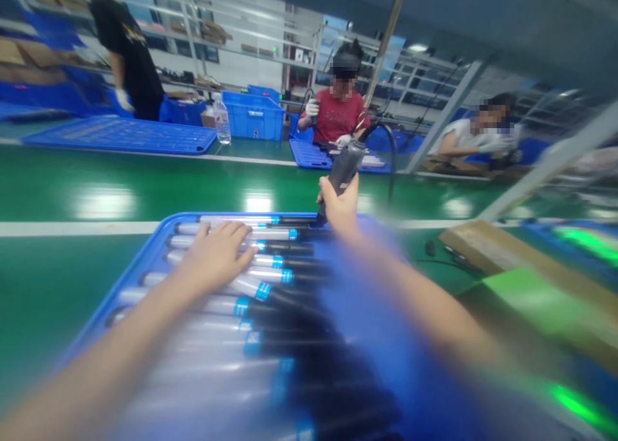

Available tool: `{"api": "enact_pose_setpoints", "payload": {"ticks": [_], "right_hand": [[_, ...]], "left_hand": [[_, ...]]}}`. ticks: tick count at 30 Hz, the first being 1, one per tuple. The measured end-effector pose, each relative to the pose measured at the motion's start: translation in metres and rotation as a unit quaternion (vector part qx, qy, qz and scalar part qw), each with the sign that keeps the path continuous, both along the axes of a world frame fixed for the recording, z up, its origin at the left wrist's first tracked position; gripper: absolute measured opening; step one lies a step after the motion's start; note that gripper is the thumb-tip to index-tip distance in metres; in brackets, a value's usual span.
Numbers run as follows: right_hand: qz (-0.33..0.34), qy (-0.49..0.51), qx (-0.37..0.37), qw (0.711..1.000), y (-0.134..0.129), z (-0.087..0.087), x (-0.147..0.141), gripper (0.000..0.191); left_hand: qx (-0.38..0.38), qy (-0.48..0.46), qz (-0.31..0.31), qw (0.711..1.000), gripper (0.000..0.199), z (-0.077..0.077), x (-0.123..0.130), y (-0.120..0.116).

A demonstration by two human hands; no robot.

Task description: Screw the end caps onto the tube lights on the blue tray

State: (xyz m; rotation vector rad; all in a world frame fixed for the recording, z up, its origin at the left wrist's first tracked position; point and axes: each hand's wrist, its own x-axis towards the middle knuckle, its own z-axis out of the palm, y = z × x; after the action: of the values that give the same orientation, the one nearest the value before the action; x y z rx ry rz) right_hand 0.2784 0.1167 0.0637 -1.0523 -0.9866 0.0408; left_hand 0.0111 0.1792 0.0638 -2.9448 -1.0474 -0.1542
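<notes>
A row of white tubes (226, 306) with black ends and blue labels lies side by side in a blue tray (168, 219). My left hand (217, 254) rests flat across the tubes at the far end, its fingers stretched out. In my right hand (342, 203) is a dark electric screwdriver (346, 164), pointing down at the black end of one of the farthest tubes. I cannot tell whether its tip touches that end. One tube in the middle (263, 291) lies slanted against the others. The nearest tubes are blurred.
A coiled cord (383, 42) hangs down to the screwdriver. To the right lie a cardboard box (521, 261) and a green sheet (531, 299). Across the green table, co-workers (338, 116) sit or stand near blue trays (120, 135), a bottle (221, 119) and a blue crate (253, 116).
</notes>
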Motion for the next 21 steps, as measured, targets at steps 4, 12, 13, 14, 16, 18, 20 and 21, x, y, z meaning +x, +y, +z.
{"api": "enact_pose_setpoints", "payload": {"ticks": [4, 12, 13, 14, 16, 18, 20, 21], "right_hand": [[-0.006, 0.004, -0.004, 1.0, 0.001, 0.002, 0.0, 0.036], [0.001, 0.008, 0.003, 1.0, 0.0, 0.004, -0.001, 0.036], [0.005, 0.01, 0.005, 1.0, -0.001, 0.005, -0.001, 0.036], [0.011, 0.014, 0.01, 1.0, -0.002, 0.007, -0.001, 0.035], [0.026, 0.023, 0.029, 0.999, -0.005, 0.013, -0.003, 0.036], [0.046, 0.029, 0.056, 0.997, -0.009, 0.021, -0.011, 0.036], [0.078, 0.032, 0.074, 0.994, -0.013, 0.028, -0.026, 0.037], [0.098, 0.036, 0.08, 0.991, -0.015, 0.032, -0.037, 0.037]], "left_hand": [[0.002, -0.001, -0.002, 1.0, 0.059, -0.001, 0.0, 0.001], [0.012, -0.012, -0.01, 1.0, 0.055, -0.003, 0.0, 0.002], [0.015, -0.011, -0.011, 1.0, 0.055, -0.003, 0.0, 0.003], [0.018, -0.01, -0.012, 1.0, 0.054, -0.004, 0.0, 0.003], [0.023, -0.013, -0.016, 1.0, 0.053, -0.005, 0.0, 0.003], [0.035, -0.034, -0.026, 0.998, 0.051, -0.006, 0.0, 0.004], [0.061, -0.077, -0.054, 0.994, 0.047, -0.007, 0.0, 0.002], [0.076, -0.104, -0.076, 0.989, 0.045, -0.007, -0.001, 0.0]]}}
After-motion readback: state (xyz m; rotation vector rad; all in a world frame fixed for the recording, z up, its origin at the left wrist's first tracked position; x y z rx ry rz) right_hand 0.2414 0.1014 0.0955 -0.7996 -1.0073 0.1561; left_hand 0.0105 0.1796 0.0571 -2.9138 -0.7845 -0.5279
